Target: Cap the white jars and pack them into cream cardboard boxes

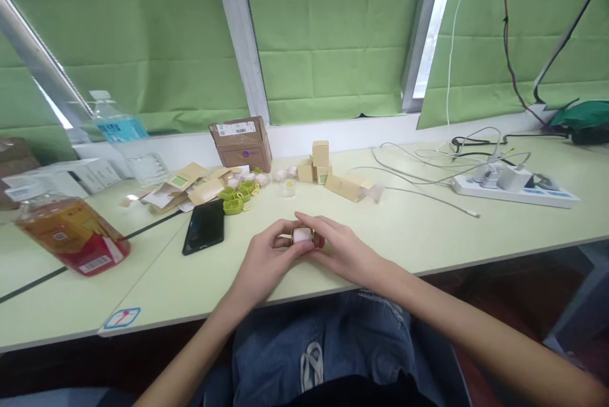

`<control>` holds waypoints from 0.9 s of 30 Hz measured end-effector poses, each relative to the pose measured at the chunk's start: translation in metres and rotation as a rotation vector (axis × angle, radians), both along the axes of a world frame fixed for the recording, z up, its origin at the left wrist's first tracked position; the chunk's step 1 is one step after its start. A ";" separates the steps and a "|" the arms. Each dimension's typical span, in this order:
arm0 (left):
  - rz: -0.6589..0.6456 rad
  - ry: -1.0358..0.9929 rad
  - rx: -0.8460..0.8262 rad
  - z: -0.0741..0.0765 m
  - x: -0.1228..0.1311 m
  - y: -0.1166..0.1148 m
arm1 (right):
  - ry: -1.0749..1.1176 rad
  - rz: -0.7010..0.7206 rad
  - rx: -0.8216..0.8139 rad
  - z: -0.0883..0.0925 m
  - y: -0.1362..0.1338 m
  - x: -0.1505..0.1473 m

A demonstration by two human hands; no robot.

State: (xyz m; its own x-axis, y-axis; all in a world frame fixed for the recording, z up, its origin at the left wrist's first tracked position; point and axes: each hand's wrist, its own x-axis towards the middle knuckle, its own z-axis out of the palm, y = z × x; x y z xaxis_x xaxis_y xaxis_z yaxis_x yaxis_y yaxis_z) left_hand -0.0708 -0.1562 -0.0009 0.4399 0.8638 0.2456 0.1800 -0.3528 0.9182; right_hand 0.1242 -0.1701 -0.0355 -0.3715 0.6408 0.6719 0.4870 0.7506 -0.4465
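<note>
Near the table's front edge, a small pale pink item [302, 234] with a darker rim sits between both hands. My left hand [269, 256] closes round its left side, thumb along the lower edge. From the right, my right hand [340, 247] grips the other side, its fingers over the top edge. Farther back lie several green cases [233, 205] with straps, beside a black phone [204, 227]. A clear small container [287, 188] stands behind the hands.
A brown carton [245, 150] stands at the back. Small boxes [320, 153] and opened packaging [343, 187] lie right of it. Bottles [71, 232] are at the left. A power strip [516, 191] with loose cables is at the right.
</note>
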 end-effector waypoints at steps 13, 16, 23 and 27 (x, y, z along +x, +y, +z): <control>-0.045 0.033 0.266 0.059 0.010 0.067 | -0.035 -0.130 0.092 0.058 0.064 0.006; 0.019 -0.041 0.313 0.084 0.015 0.111 | -0.031 -0.175 0.138 0.084 0.113 0.010; 0.342 -0.175 0.413 0.041 0.007 0.172 | -0.008 -0.306 -0.043 0.013 0.166 0.008; 0.333 -0.104 0.447 0.011 -0.006 0.182 | 0.013 -0.322 -0.161 -0.006 0.169 -0.003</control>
